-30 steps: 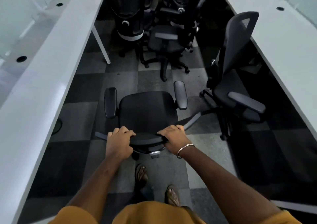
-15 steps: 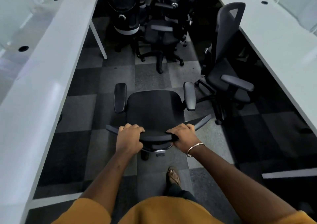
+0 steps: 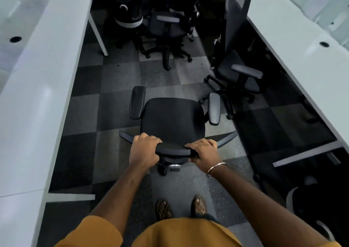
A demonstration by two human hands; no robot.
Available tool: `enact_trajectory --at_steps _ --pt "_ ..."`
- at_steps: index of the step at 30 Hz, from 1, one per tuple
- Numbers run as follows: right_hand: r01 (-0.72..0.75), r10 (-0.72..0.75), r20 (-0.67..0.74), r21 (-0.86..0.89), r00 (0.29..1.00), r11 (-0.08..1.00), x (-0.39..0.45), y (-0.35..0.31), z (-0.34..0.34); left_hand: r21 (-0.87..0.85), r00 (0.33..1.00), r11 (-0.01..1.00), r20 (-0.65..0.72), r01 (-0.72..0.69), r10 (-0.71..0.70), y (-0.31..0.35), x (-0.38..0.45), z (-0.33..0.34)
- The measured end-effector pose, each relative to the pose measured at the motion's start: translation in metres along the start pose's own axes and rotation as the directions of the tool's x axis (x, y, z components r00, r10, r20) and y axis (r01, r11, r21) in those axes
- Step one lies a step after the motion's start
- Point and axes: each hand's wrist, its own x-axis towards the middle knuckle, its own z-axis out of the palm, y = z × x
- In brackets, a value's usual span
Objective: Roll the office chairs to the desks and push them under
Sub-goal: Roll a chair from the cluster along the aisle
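Feet [image 3: 180, 209] in sandals stand side by side on the carpet tiles at the bottom of the view, where half a second ago only one foot showed mid-stride, so the walk seems to have paused or slowed. Just ahead, the left hand [image 3: 144, 149] and the right hand [image 3: 204, 155], a bangle [image 3: 216, 169] on its wrist, both curl over the top edge of the backrest of the pushed chair [image 3: 172, 122], one at each end of that rim. This chair sits in the aisle between the left desk [image 3: 37, 95] and the right desk [image 3: 302, 53], its seat facing away from the person and not yet turned toward either desk. Against the earlier views it has rolled up the aisle, and its right armrest now lies close to the side chair [image 3: 236, 65] parked by the right desk, so a turn looks due soon. Farther off, a cluster of chairs [image 3: 162, 23] crowds the aisle's end. No brand or writing is legible; the far chairs are probably too dark to show any.
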Motion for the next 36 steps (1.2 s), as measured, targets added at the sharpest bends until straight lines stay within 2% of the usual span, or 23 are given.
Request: enact_trajectory --at_steps 10,16,22,27,36 --pt "0.085 -0.085 -0.023 0.010 0.996 0.996 -0.098 0.009 0.019 0.013 0.998 0.999 -0.042 0.043 -0.043 0.043 -0.087 0.027" --pt "0.204 -0.205 -0.003 -0.062 0.979 0.977 -0.166 0.032 0.029 0.028 0.985 0.988 -0.093 0.151 -0.148 0.092 -0.152 0.052" --pt "0.251 -0.253 0.003 -0.132 0.968 0.959 -0.240 0.048 0.033 0.005 0.972 0.978 -0.112 0.209 -0.207 0.141 -0.221 0.078" --pt "0.229 -0.237 -0.018 -0.193 0.971 0.954 -0.295 0.057 0.039 -0.009 0.969 0.977 -0.129 0.211 -0.210 0.166 -0.273 0.099" --pt "0.144 -0.165 -0.069 -0.236 0.984 0.961 -0.383 0.040 0.059 0.015 0.987 0.994 -0.124 0.107 -0.105 0.177 -0.363 0.122"
